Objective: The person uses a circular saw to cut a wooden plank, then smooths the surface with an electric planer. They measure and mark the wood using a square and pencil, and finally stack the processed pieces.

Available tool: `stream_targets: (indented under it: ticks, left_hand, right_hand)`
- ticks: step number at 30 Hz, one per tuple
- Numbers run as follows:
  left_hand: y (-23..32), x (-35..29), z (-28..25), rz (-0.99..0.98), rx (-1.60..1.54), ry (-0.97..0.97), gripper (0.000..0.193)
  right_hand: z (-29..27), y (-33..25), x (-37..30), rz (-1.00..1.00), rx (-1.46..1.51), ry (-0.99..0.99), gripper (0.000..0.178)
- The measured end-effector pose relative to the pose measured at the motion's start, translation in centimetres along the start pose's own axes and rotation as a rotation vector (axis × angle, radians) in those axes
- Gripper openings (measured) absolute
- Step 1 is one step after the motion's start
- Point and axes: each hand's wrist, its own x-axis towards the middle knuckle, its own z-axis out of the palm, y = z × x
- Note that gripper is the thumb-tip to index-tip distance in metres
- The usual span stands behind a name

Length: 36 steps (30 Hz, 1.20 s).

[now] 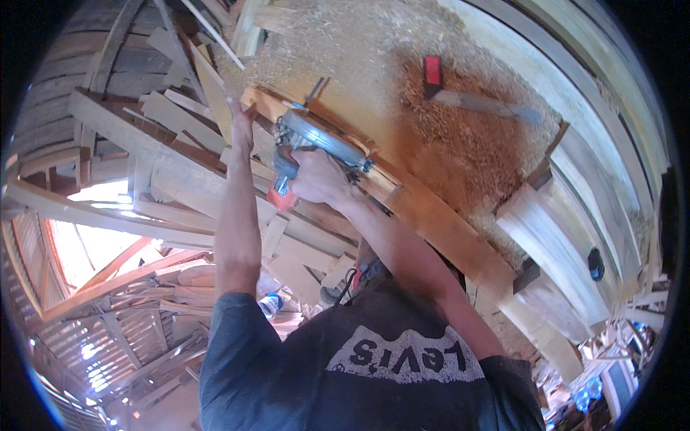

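Nearest the cam, below the circ saw (pixel 327 141), was the person's dark T-shirt (pixel 287 381) w/ a pale patch across it. Fwd of that, the R hand (pixel 316 176) was wrapped round the saw's handle, a firm grip, w/ its forearm coming in from below-right of the saw. The saw sat on a long wooden plank (pixel 438 215), its silver guard lying roughly along it; the plank ran from upper left of the saw to well below-right. L hand (pixel 243 128) was left of & a bit above the saw, by the plank's end, thumb apart from the fingers; couldn't tell if it gripped the wood or just rested there.

Approx. left of & below the saw were loose boards (pixel 183 129) at mixed angles. Above & right of it lay sawdust (pixel 467 154), reddish-brown in a heap, paler elsewhere. On that, upper right of the saw, was a red-and-black block (pixel 432 70) w/ a flat greyish strip (pixel 492 108) angled off it, exact type unclear. Well right of the saw, pale planks (pixel 557 230) lay side by side.
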Motion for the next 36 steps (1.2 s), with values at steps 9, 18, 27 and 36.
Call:
stream_targets:
  ticks: [9,18,27,36]
  left_hand:
    - [-5.5,-23.2,-0.9,-0.091,-0.298,0.661,0.083]
    - [-11.2,-38.2,12.3,-0.112,-0.224,-0.234,0.083]
    - [-21.1,-34.9,19.2,-0.072,-0.240,-0.311,0.053]
    - [-24.9,-35.4,21.8,-0.141,-0.449,-0.391,0.038]
  right_hand:
    - [1.0,1.4,2.5,-0.010,-0.044,0.091,0.032]
    - [2.9,1.5,4.3,-0.013,-0.052,0.075,0.034]
    - [3.4,1.3,6.3,0.001,-0.098,0.046,0.033]
    - [3.6,1.7,7.9,-0.043,-0.087,0.056,0.031]
